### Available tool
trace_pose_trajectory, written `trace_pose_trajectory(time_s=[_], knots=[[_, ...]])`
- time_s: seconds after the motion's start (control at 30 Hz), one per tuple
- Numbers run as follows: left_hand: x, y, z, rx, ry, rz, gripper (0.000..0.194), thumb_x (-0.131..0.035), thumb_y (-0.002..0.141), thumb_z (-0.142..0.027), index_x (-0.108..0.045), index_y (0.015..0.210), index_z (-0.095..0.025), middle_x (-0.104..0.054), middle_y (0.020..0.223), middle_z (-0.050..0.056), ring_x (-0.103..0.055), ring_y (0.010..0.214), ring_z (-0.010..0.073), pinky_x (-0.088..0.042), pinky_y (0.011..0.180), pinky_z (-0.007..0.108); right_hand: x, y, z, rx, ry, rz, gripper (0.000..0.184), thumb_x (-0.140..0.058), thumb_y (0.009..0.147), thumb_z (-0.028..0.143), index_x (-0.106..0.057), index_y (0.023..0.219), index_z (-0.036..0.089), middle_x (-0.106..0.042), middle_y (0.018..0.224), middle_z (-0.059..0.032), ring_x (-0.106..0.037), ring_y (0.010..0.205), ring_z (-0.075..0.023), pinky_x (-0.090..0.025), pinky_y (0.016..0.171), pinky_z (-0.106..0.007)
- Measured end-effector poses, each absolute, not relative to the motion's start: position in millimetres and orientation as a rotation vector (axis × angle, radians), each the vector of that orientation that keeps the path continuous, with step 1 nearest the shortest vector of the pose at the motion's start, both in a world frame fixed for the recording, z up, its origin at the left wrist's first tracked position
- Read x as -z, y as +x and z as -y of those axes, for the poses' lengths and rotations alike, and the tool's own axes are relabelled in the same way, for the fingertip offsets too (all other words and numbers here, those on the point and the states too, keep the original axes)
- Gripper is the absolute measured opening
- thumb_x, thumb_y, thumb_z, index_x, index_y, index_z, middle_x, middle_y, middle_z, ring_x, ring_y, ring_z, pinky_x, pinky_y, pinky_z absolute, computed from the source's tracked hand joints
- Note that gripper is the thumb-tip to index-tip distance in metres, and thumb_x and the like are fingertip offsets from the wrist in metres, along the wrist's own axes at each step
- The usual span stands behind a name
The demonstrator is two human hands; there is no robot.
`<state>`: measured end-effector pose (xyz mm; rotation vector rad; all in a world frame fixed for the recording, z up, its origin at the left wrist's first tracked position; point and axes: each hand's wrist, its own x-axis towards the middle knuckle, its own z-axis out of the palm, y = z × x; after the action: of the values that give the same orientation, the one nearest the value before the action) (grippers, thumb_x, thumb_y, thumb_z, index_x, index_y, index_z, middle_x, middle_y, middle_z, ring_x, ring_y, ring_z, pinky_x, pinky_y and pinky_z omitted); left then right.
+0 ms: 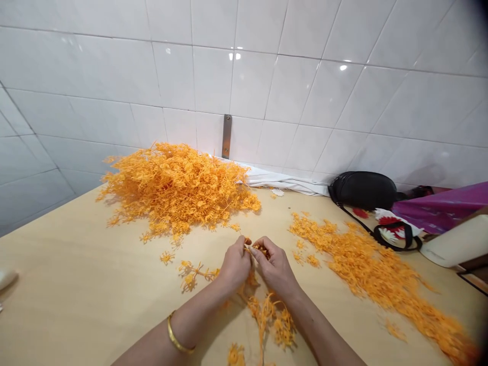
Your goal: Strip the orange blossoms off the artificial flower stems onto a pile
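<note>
Both my hands meet over the middle of the table, fingers pinched together. My left hand (235, 262) is closed on an orange plastic flower stem, part of which shows between the fingertips. Close beside it, my right hand (275, 264) is also closed, its thumb and fingers on small orange flower pieces partly hidden by the fingers. Below the hands hangs or lies a branched orange sprig (263, 315); whether it joins the held stem I cannot tell. Another orange sprig (192, 274) lies left of my left hand.
A big heap of orange sprigs (183, 188) sits at the back left. Loose orange flower pieces (373, 259) spread in a long band on the right. Behind them are a black bag (362, 189), a purple sheet (442, 206) and a white cloth (282, 179) along the tiled wall.
</note>
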<state>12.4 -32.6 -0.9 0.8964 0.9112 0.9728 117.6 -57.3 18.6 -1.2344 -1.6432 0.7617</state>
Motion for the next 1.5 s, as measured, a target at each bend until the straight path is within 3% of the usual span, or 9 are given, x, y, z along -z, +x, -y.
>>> trace_pose_trajectory(time_s=[0.13,0.27,0.57,0.7,0.87,1.0,1.13,1.33,1.5], knots=[[-10,5,30,-0.902,0.82,-0.828,0.014,-0.053,0.057,-0.006,-0.048,0.067,-0.015,-0.054,0.054,-0.001,-0.045,0.044,0.0067,-0.034,0.044,0.018,-12,127,50,-0.712,-1.292,1.552,0.015,-0.044,0.077,0.027,-0.048,0.065,0.019,-0.048,0.059,0.0024,-0.042,0.056,-0.0112,-0.032,0.051,-0.021],[-12,-1,27,-0.803,0.786,-0.78,0.012,-0.061,0.062,-0.021,-0.053,0.068,-0.013,-0.055,0.058,0.001,-0.048,0.046,0.0065,-0.035,0.044,0.017,-13,128,51,-0.671,-1.269,1.593,0.015,-0.041,0.078,0.026,-0.047,0.067,0.019,-0.048,0.061,0.0028,-0.043,0.058,-0.0111,-0.032,0.054,-0.021],[-3,7,30,-0.758,0.767,-0.734,0.012,-0.061,0.065,-0.022,-0.055,0.066,-0.011,-0.043,0.04,-0.006,-0.028,0.031,0.0004,-0.02,0.033,0.012,-13,169,35,-0.159,-1.652,1.159,0.019,-0.04,0.074,0.03,-0.042,0.059,0.02,-0.043,0.054,0.0027,-0.04,0.054,-0.0123,-0.031,0.053,-0.023],[-3,1,23,-0.874,0.579,-0.651,0.008,-0.056,0.07,-0.019,-0.054,0.069,-0.012,-0.045,0.045,-0.004,-0.036,0.035,0.0021,-0.028,0.035,0.013,-11,213,26,-0.061,-1.754,0.988,0.011,-0.041,0.071,0.025,-0.049,0.073,0.017,-0.048,0.069,-0.0058,-0.042,0.069,-0.0203,-0.031,0.063,-0.032],[-4,-2,13,-0.968,0.467,-0.671,0.007,-0.055,0.073,-0.018,-0.056,0.076,-0.011,-0.058,0.067,0.004,-0.057,0.062,0.0094,-0.047,0.064,0.023,-9,203,27,0.291,-1.848,1.341,0.025,-0.043,0.066,0.014,-0.056,0.087,0.017,-0.048,0.102,-0.0134,-0.04,0.091,-0.0283,-0.03,0.071,-0.039],[0,-2,11,-0.988,0.448,-0.634,0.009,-0.056,0.073,-0.02,-0.057,0.077,-0.012,-0.061,0.078,0.006,-0.059,0.074,0.0131,-0.046,0.075,0.028,-14,167,39,-0.168,-1.577,1.594,0.017,-0.042,0.076,0.026,-0.056,0.071,0.019,-0.056,0.071,-0.0053,-0.047,0.072,-0.0202,-0.034,0.066,-0.032],[0,-3,11,-1.005,0.429,-0.598,0.012,-0.056,0.072,-0.022,-0.057,0.081,-0.014,-0.061,0.082,0.006,-0.058,0.083,0.0161,-0.045,0.076,0.03,-12,132,51,-0.727,-1.295,1.756,0.013,-0.05,0.074,0.031,-0.058,0.075,0.02,-0.058,0.072,-0.0023,-0.049,0.068,-0.0168,-0.036,0.06,-0.028],[-7,0,17,-0.98,0.583,-0.615,0.018,-0.065,0.063,-0.026,-0.058,0.074,-0.013,-0.06,0.071,0.004,-0.057,0.068,0.0129,-0.044,0.065,0.025,-7,119,53,-0.872,-1.256,1.73,0.008,-0.053,0.067,0.02,-0.048,0.06,0.019,-0.049,0.059,0.003,-0.043,0.055,-0.0115,-0.032,0.05,-0.023],[-7,2,21,-0.907,0.805,-0.682,0.022,-0.071,0.055,-0.024,-0.059,0.068,-0.012,-0.057,0.059,0.002,-0.052,0.055,0.0106,-0.041,0.056,0.024,-5,133,49,-0.889,-1.299,1.573,0.007,-0.048,0.072,0.025,-0.048,0.068,0.019,-0.048,0.058,0.0032,-0.041,0.052,-0.0107,-0.03,0.047,-0.022]])
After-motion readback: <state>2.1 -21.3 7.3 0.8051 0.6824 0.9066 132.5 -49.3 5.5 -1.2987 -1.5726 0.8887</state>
